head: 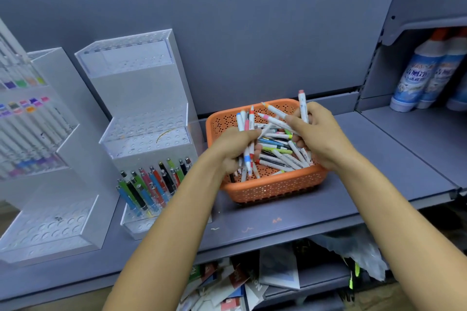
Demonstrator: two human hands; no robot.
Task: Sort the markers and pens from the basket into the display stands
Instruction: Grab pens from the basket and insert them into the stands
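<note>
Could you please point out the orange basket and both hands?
orange basket (273,188): head view, front wall.
left hand (232,149): head view, back of hand.
right hand (321,134): head view, back of hand.

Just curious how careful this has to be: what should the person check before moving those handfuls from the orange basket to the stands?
1. Grip of left hand on left bundle: ok.
2. Grip of right hand on right bundle: ok.
3. Free holes in marker stand, bottom tier: ok.
4. Handfuls free of stray pens: cannot tell.
5. basket emptied: not ok, many remain.
</note>
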